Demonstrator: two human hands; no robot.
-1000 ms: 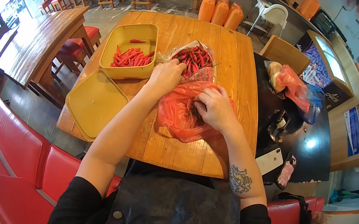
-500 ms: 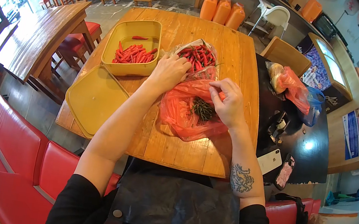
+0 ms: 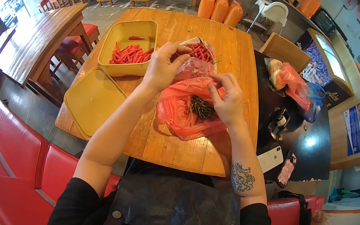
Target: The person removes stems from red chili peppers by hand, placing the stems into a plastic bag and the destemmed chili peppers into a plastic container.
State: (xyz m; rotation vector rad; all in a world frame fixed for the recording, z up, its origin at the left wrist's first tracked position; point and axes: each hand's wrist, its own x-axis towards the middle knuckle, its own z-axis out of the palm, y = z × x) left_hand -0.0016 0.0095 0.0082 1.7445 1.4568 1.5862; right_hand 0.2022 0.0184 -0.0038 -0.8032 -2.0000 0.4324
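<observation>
My left hand [image 3: 164, 66] is raised at the left edge of the clear bag of red chilies [image 3: 200, 51], thumb and fingers curved apart with nothing visible between them. Over the right rim of the red plastic bag [image 3: 175, 112], my right hand [image 3: 227, 96] hovers with its thumb apart from the bent fingers and nothing visible in it. Green stems [image 3: 201, 108] lie in a heap inside that red bag. To the left, red chilies [image 3: 130, 55] fill part of a yellow tub [image 3: 106, 48], with one chili lying apart near its back wall.
The yellow lid [image 3: 93, 102] lies flat at the wooden table's left side. On the black table [image 3: 309, 150] at right are a phone [image 3: 270, 159], a patterned case [image 3: 287, 169] and several plastic bags. Stools, orange containers and a high chair stand behind. Another person is at far right.
My right hand has lifted from inside the red bag, uncovering the stems. My left hand has risen and shifted slightly left, its fingers coming away from the clear bag.
</observation>
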